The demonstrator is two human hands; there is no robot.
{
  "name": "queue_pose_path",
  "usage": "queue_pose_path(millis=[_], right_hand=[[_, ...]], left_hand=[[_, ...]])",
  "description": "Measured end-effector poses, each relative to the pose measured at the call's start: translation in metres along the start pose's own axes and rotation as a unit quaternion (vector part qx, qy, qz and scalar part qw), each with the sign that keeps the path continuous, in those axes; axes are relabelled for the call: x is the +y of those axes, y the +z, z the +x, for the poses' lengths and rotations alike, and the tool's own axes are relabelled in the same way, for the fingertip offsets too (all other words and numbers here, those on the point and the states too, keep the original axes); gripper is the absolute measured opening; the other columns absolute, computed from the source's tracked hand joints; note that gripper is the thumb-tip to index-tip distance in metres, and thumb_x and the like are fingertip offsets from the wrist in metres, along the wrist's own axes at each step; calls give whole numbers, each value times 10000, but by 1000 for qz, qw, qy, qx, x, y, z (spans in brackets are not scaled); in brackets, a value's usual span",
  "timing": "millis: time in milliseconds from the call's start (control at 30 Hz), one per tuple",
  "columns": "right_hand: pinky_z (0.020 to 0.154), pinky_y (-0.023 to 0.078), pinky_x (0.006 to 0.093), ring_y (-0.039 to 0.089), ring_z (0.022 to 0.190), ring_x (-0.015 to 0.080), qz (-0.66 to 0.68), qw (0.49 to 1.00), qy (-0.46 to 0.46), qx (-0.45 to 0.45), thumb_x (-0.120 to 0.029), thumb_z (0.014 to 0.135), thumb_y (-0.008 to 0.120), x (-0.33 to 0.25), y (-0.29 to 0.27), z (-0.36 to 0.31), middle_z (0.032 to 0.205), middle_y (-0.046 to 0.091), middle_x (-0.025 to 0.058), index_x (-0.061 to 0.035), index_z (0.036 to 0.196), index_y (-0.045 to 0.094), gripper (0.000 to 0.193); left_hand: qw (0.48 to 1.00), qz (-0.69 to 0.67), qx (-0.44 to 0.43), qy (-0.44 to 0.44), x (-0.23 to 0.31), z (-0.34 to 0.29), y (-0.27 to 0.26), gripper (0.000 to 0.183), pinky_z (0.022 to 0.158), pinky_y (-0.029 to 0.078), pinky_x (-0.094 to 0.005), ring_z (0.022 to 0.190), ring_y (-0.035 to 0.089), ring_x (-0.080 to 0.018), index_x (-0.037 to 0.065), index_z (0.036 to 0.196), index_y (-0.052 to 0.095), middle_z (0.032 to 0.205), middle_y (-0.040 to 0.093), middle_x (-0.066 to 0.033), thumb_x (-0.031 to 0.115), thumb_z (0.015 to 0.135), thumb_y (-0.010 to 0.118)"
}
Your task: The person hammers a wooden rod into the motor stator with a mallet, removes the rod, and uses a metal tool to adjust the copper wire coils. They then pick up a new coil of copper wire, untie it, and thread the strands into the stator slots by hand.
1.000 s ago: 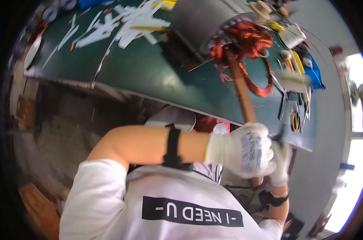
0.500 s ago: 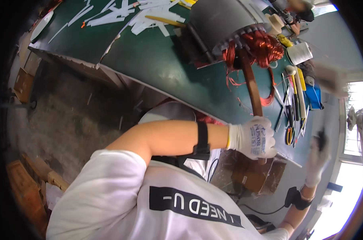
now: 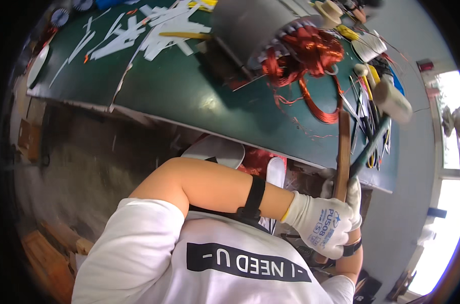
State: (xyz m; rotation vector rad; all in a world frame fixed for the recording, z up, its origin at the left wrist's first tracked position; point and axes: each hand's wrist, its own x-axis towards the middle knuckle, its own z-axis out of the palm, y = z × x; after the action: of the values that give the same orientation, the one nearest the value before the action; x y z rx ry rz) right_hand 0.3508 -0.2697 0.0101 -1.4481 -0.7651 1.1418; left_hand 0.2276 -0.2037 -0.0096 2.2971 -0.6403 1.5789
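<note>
One gloved left hand (image 3: 325, 227) grips a wooden bar (image 3: 343, 152); the right hand (image 3: 356, 202) clasps a mallet (image 3: 392, 102).

And out comes my wooden bar (image 3: 344, 152), its far end now clear of the copper windings (image 3: 313, 50) it met a moment ago! My left hand (image 3: 325, 226) has dropped closer to me, and my right hand (image 3: 356, 202), out wide half a second back, is beside it, mallet (image 3: 392, 103) slanting up near the bar.

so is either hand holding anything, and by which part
Left hand: the wooden bar, near its lower end. Right hand: the mallet, by its dark handle.
</note>
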Motion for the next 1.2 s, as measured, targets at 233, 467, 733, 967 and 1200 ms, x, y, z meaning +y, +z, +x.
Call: queue_pose_path(millis=[233,467,733,967,1200], right_hand=[[670,482,283,590,722,154,-269,957,-97,45,-208,812,676,-24,-33,87,855,616,67,0,1148,546,416],[910,474,400,615,1077,358,-661,707,-120,224,-249,815,634,-49,-242,203,1165,636,217,-62,1289,520,522],[949,467,404,608,1104,342,-667,692,-101,256,-339,812,669,-30,-284,248,1189,632,201,-129,1291,566,533],[942,478,416,615,1089,338,-713,652,-8,256,-280,843,635,-50,-272,265,1164,648,178,-141,1256,596,438],[943,480,444,555,1161,368,-709,573,-140,387,-176,845,607,-31,-280,249,1275,550,182,-133,1278,513,445]], left_hand=[[987,97,-80,103,-30,-55,-132,384,1024,455,-385,1077,605,-226,122,1248,572,1169,602,-123,226,878,593],[806,6,211,-554,-115,-122,-274,978,1068,319,-355,1291,398,-209,11,1493,223,1421,407,-116,586,836,664],[737,-87,198,-640,-125,-202,-289,1019,1071,365,-406,1271,451,-243,101,1467,321,1430,440,-80,857,785,375],[687,114,280,-660,-84,-148,-209,814,1057,366,-388,1259,446,-231,-7,1370,398,1379,464,-114,675,970,206],[674,-97,446,-580,-72,-103,-167,681,1124,298,-447,1363,352,-283,44,1454,310,1484,355,-127,540,993,386]])
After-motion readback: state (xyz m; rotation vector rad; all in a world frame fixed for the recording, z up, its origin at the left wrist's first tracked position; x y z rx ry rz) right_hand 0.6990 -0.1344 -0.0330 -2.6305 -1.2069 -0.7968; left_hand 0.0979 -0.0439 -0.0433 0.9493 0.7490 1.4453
